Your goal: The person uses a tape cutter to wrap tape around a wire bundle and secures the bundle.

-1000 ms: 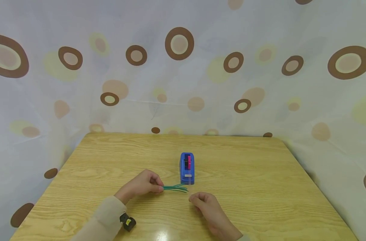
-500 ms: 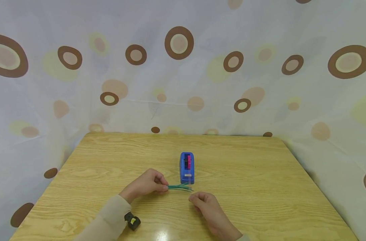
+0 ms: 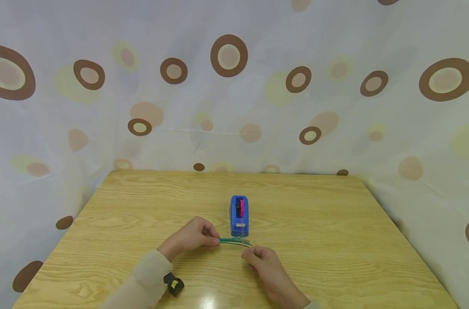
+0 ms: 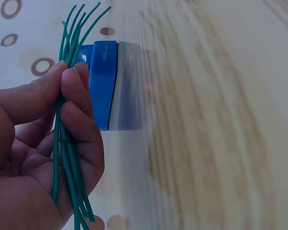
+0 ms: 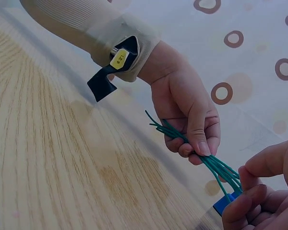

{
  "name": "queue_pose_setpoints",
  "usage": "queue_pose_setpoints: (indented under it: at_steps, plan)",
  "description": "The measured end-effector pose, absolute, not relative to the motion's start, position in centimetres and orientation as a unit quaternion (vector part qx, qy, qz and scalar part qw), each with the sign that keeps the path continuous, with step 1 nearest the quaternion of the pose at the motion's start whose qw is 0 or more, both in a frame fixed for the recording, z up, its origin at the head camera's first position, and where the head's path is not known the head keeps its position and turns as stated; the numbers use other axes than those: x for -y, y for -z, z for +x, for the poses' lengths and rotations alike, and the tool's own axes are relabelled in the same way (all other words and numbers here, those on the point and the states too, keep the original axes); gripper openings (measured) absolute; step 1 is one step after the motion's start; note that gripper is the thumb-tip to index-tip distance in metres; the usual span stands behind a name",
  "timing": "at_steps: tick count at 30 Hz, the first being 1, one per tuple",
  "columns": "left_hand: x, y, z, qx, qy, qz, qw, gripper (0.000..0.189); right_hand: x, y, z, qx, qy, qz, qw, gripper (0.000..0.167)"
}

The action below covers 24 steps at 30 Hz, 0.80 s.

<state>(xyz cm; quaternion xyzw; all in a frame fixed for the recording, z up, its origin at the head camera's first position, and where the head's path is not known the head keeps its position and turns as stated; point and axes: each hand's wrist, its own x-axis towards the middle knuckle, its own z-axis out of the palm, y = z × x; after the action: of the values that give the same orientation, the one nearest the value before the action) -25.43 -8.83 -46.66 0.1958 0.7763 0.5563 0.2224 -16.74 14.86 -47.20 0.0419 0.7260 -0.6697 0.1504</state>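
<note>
Pale backdrop [image 3: 219, 98], printed with brown rings [image 3: 229, 39] and peach and yellow spots [image 3: 251, 133], behind and to both sides. Counter [image 3: 315, 214]: yellowish wood grain, rounded far corners; glare patch [image 3: 207, 302], near part.

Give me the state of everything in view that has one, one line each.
Left hand: pinching the green strands.
Green strands: bundled in the grip, ends fanned out.
Right hand: fingers curled; whether they pinch clear tape is unclear.
Tape dispenser: standing on the table.
Pink roll: loaded in the dispenser.
Black wrist device: strapped on at the left wrist.
Curtain: hanging, slightly creased.
</note>
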Motion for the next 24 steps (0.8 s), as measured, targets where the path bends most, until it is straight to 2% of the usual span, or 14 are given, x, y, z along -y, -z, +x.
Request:
queue_pose_setpoints:
  at_steps: [24]
  plan:
    - [9.7,46.7,-25.5,-0.782,-0.551,0.185,0.224,0.007,-15.0,47.4,-17.0,-0.726,0.67,0.05,0.149,0.024]
